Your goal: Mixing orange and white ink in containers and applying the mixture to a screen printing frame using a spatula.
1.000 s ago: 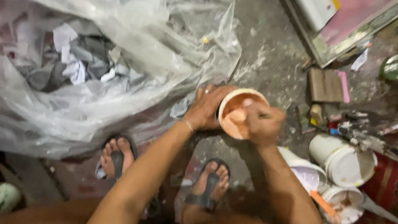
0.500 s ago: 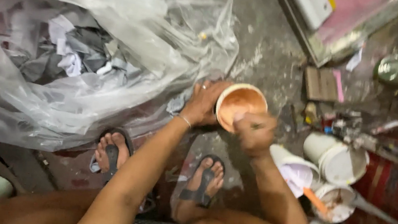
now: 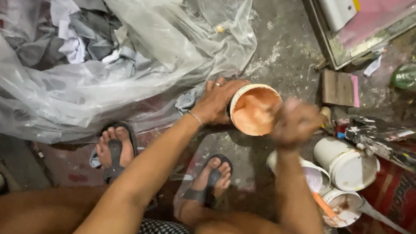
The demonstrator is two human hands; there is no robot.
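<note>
The person squats on the grimy concrete floor [image 3: 285,47], sandalled feet apart. The left hand [image 3: 216,102] wraps around the side of a small white tub [image 3: 252,108] of orange-peach paint, fingers curled against its wall, tilting its mouth toward the viewer. The right hand [image 3: 294,123] hangs just beside the tub's rim — too blurred to tell how its fingers stand or whether they hold anything. A big clear plastic bag [image 3: 96,40] of grey scraps lies to the left; white paint pots [image 3: 346,163] cluster at the right.
</note>
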